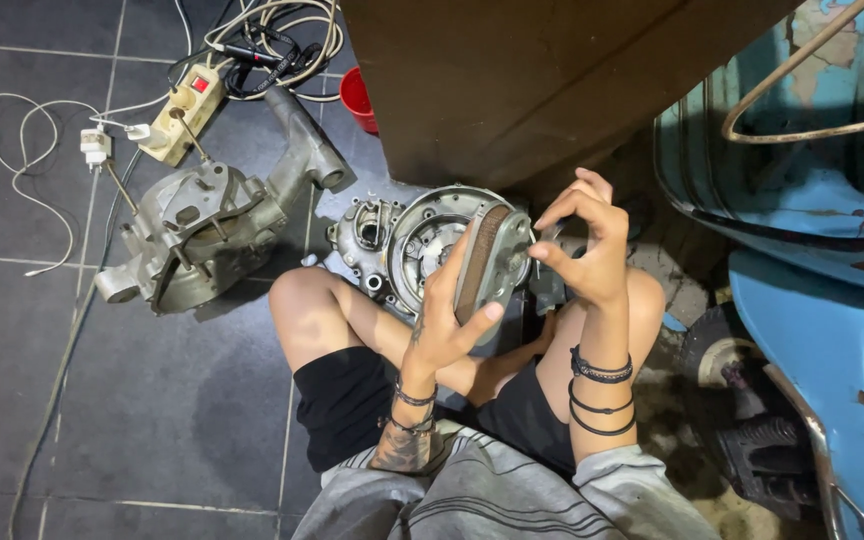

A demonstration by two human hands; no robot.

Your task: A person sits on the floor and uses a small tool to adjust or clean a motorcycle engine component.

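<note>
— What's in hand?

— I see a curved grey metal cover with a brown ribbed strip, held above my knees. My left hand clamps it, thumb on its edge.

— The right hand?

— Fingertips pinched together at the cover's right side. Behind it a round cast engine lies on dark floor tiles.

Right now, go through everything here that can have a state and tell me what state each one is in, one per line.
left hand: gripping the curved brake shoe, thumb across its edge.
right hand: fingers pinched at the shoe's upper end.
brake shoe: held upright, off the floor.
round engine cover: standing on edge behind the hands.
engine casing: lying on the tile floor, open side up.
power strip: switch lit red, plug inserted.
</note>
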